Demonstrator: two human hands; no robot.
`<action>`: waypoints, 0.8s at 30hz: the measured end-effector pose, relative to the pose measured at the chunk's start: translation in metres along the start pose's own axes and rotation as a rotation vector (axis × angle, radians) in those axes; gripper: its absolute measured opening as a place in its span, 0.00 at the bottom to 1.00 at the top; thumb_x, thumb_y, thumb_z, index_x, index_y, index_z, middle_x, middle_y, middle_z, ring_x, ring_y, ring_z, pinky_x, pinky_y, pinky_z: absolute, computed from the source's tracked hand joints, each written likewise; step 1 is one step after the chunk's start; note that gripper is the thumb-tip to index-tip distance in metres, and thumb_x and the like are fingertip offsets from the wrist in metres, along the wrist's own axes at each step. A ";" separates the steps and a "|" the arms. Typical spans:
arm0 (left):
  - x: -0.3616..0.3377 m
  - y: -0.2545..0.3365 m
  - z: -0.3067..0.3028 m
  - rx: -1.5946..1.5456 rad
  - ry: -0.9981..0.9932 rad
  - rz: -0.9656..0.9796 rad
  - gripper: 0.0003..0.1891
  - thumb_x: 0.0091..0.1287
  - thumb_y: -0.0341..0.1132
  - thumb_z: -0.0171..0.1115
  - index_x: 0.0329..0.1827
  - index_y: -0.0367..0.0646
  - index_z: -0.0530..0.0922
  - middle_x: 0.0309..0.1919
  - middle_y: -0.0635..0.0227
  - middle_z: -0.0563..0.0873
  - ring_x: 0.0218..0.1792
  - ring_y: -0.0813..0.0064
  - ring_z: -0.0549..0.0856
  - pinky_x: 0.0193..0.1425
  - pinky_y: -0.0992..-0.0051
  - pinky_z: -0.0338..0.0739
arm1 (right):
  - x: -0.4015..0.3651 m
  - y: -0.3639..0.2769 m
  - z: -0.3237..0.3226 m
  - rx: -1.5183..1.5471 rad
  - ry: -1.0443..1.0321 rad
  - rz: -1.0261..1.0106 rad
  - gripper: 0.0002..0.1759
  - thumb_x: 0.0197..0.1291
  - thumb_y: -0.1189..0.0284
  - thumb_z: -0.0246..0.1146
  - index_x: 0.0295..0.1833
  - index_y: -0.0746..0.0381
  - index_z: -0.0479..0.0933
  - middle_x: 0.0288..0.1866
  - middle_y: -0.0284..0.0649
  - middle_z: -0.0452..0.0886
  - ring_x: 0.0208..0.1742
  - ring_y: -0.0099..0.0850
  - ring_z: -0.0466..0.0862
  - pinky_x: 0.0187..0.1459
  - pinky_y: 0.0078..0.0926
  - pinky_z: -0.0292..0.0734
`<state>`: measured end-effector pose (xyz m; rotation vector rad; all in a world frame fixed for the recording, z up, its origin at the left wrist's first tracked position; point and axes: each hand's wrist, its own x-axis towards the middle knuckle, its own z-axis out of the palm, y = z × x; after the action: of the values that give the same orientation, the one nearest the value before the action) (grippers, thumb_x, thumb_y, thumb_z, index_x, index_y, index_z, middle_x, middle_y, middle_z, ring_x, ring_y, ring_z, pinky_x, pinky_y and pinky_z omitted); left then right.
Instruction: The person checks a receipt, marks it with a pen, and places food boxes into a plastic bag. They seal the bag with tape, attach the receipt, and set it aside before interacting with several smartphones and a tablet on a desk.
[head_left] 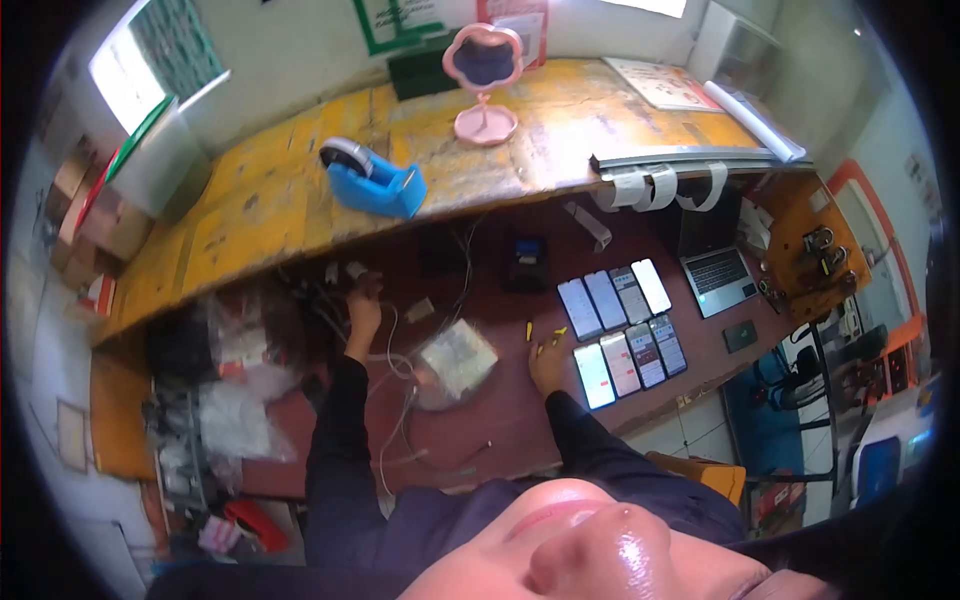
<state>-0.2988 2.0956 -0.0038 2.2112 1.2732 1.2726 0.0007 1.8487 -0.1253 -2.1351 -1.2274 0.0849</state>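
Observation:
My left hand [364, 308] reaches under the raised shelf with its fingers curled around a white charger plug [357, 269]. A white cable [392, 340] runs down the desk beside that hand. My right hand [547, 368] is on the desk left of the phones, its fingers bent in against a small yellow tool [560, 332]; its exact kind is too small to make out. Another small yellow piece [529, 330] lies just left of it. Several lit smartphones [622, 365] are laid out in two rows. Between my hands rests a clear plastic-wrapped package [458, 360].
Above the desk, a worn yellow wooden shelf [270, 150] carries a blue tape dispenser [375, 185] and a pink mirror [484, 125]. An open laptop [720, 280] and a dark wallet-like item [740, 336] are at right. Plastic bags [240, 420] crowd the left side.

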 end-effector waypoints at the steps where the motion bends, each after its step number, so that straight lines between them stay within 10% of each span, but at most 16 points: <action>1: -0.018 0.017 -0.015 -0.133 0.027 -0.156 0.13 0.71 0.33 0.54 0.53 0.38 0.80 0.38 0.57 0.87 0.35 0.66 0.85 0.35 0.70 0.76 | 0.000 0.001 0.000 -0.125 0.020 -0.020 0.19 0.62 0.69 0.58 0.50 0.75 0.73 0.60 0.66 0.66 0.59 0.59 0.73 0.59 0.45 0.73; 5: -0.075 0.070 -0.069 -0.575 0.001 -0.576 0.17 0.71 0.40 0.59 0.58 0.39 0.78 0.39 0.67 0.88 0.32 0.87 0.80 0.31 0.87 0.70 | 0.006 -0.012 -0.023 -0.007 -0.079 0.112 0.27 0.59 0.69 0.61 0.59 0.74 0.67 0.59 0.66 0.67 0.58 0.60 0.73 0.59 0.45 0.73; 12: -0.167 0.145 -0.054 -0.851 0.143 -0.877 0.22 0.71 0.42 0.59 0.62 0.36 0.74 0.44 0.63 0.87 0.37 0.82 0.84 0.36 0.84 0.73 | 0.009 -0.002 -0.021 0.051 -0.134 0.201 0.26 0.57 0.67 0.62 0.57 0.73 0.68 0.47 0.60 0.79 0.45 0.59 0.80 0.49 0.49 0.78; 16: -0.166 0.203 -0.035 -1.065 0.188 -0.937 0.21 0.71 0.45 0.59 0.58 0.37 0.76 0.49 0.61 0.86 0.44 0.75 0.87 0.35 0.86 0.75 | 0.026 0.049 0.003 0.256 -0.346 0.153 0.15 0.65 0.66 0.57 0.47 0.67 0.79 0.29 0.39 0.81 0.27 0.31 0.80 0.26 0.29 0.73; 18: -0.156 0.229 -0.026 -1.188 0.209 -0.865 0.18 0.72 0.42 0.58 0.56 0.38 0.78 0.49 0.62 0.86 0.46 0.72 0.88 0.36 0.86 0.77 | 0.014 -0.024 -0.090 0.770 -0.463 0.363 0.14 0.67 0.66 0.58 0.51 0.63 0.80 0.30 0.32 0.79 0.25 0.16 0.73 0.24 0.14 0.65; 24: -0.127 0.317 -0.015 -1.499 0.097 -0.754 0.21 0.70 0.43 0.60 0.59 0.37 0.76 0.50 0.56 0.86 0.49 0.69 0.87 0.49 0.77 0.80 | -0.016 -0.127 -0.266 0.737 -0.430 -0.214 0.16 0.66 0.71 0.61 0.58 0.65 0.79 0.45 0.35 0.83 0.36 0.16 0.78 0.35 0.11 0.71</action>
<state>-0.1642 1.8106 0.1288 0.5476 0.5805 1.2594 -0.0062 1.7422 0.1504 -1.3688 -1.3739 0.8055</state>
